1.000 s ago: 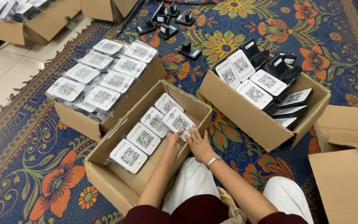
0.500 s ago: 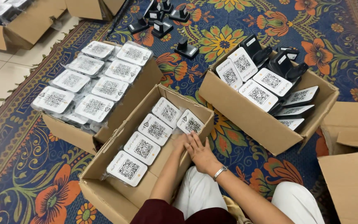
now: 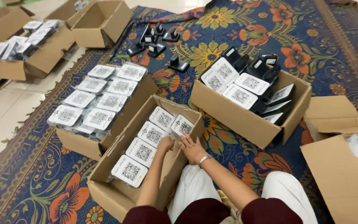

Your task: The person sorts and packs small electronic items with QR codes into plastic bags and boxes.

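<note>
Hands in middle box: left hand curled, right hand flat beside white packet; fuller boxes flank.

Single head view, looking steeply down, close.

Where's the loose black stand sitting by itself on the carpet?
In the head view, the lone black plastic stand sits upper centre on the floral carpet, just left of the right-hand cardboard box.

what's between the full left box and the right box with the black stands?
Head view: the middle box, open, with a row of white wrapped packs. Both hands, left hand and right hand, are in it. Beyond it, bare carpet.
</note>
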